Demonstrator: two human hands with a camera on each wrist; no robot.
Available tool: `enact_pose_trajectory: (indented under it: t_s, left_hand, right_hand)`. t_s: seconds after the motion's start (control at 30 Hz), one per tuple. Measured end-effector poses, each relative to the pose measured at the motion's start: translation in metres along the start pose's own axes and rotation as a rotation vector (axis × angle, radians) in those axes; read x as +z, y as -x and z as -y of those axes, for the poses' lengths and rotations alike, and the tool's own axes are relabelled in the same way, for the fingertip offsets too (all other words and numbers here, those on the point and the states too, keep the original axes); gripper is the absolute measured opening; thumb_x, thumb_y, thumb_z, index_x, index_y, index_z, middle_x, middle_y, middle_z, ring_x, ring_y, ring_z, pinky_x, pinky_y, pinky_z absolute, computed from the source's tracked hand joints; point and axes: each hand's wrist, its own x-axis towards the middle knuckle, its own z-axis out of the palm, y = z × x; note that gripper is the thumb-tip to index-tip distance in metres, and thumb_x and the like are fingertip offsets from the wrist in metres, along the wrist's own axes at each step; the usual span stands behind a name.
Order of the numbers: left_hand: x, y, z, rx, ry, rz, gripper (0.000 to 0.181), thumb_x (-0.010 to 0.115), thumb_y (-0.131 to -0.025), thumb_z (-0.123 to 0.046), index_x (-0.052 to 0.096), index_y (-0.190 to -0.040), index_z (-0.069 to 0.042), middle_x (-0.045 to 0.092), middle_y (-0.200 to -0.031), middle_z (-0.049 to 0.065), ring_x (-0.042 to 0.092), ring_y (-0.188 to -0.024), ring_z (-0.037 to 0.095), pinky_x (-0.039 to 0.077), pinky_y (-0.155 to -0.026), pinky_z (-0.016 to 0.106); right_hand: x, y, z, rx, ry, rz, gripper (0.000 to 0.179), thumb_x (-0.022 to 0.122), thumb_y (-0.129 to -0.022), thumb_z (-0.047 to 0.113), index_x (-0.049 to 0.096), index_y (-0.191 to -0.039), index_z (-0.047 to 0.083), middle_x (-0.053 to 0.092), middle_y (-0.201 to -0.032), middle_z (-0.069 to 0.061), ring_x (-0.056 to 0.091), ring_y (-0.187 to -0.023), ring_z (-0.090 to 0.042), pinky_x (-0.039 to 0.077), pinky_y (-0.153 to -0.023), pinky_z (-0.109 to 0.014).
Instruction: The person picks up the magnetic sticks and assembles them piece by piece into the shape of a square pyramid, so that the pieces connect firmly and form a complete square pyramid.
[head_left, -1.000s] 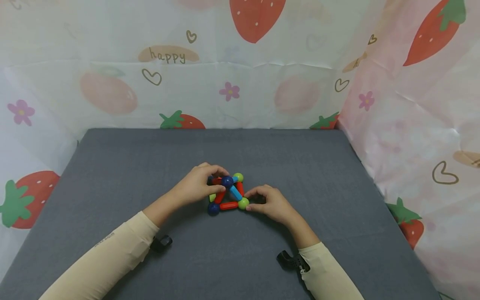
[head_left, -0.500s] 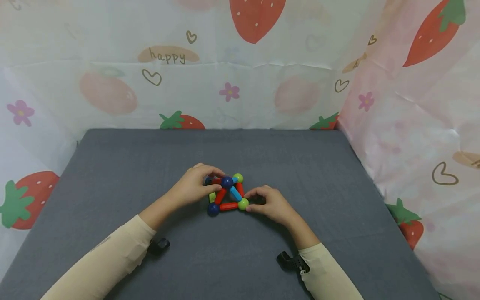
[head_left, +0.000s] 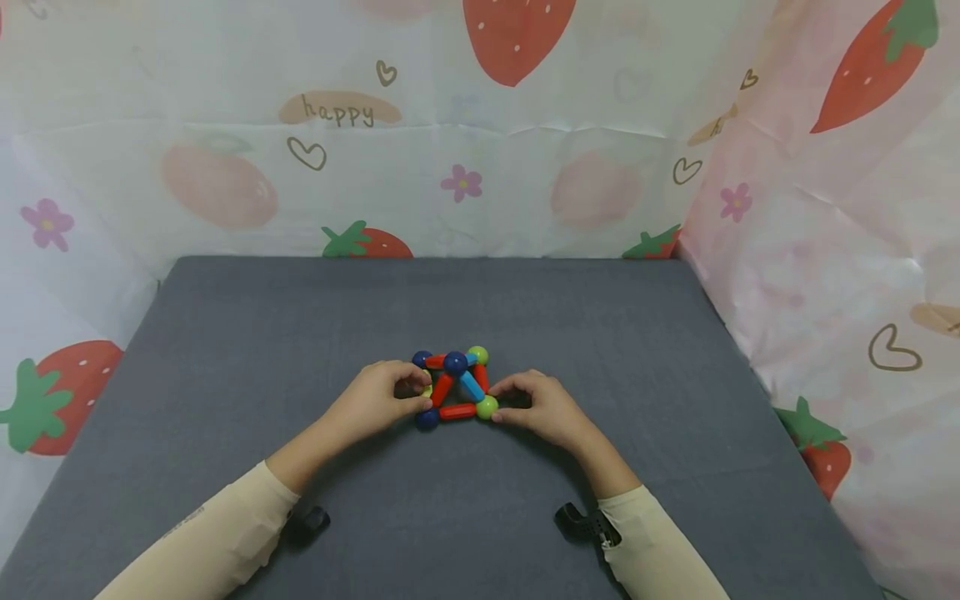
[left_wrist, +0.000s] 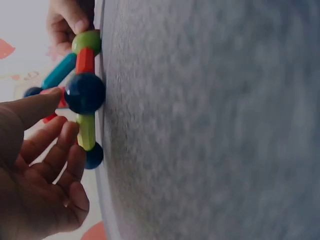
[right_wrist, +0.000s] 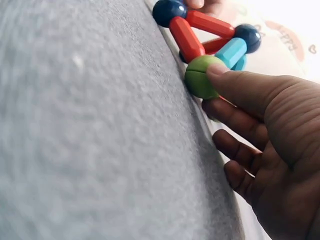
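A toy frame of magnetic rods and balls stands on the table, joined by red rods, a light blue rod and a yellow-green rod. At its peak sits a dark blue ball. My left hand grips the frame's left side, thumb beside the near dark blue ball and fingers by the yellow-green rod. With thumb and index finger, my right hand pinches the green ball at the near right corner. A second green ball is at the back.
Grey cloth covers the table. A printed curtain with strawberries and hearts rises behind it and along the sides. Black wrist mounts stick out beside both sleeves.
My left hand has left the frame's upper part and come down toward its lower left, uncovering the back-left blue ball. My right hand stays at the green ball.
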Motion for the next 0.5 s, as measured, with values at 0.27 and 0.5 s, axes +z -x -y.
enact_pose_trajectory:
  t_s: [0.27,0.5]
  left_hand:
    - [0.003,0.004,0.000,-0.051,-0.030,-0.007,0.024,0.085,-0.085,-0.033,0.076,-0.102,-0.019,0.068,-0.095,-0.005,0.058,-0.085,0.013,0.050,-0.080,0.033]
    - [0.002,0.010,0.000,-0.094,-0.039,0.017,0.027,0.088,-0.082,-0.032,0.072,-0.099,-0.019,0.067,-0.090,-0.004,0.057,-0.082,0.014,0.048,-0.076,0.033]
  right_hand:
    - [0.003,0.000,0.010,-0.007,0.011,-0.019,0.027,0.087,-0.084,0.029,0.077,-0.110,0.028,0.069,-0.109,0.008,0.059,-0.102,-0.013,0.049,-0.092,-0.038]
    - [0.006,-0.003,0.014,0.004,0.006,-0.013,0.027,0.086,-0.084,0.029,0.077,-0.110,0.026,0.071,-0.108,0.007,0.060,-0.102,-0.014,0.049,-0.092,-0.040]
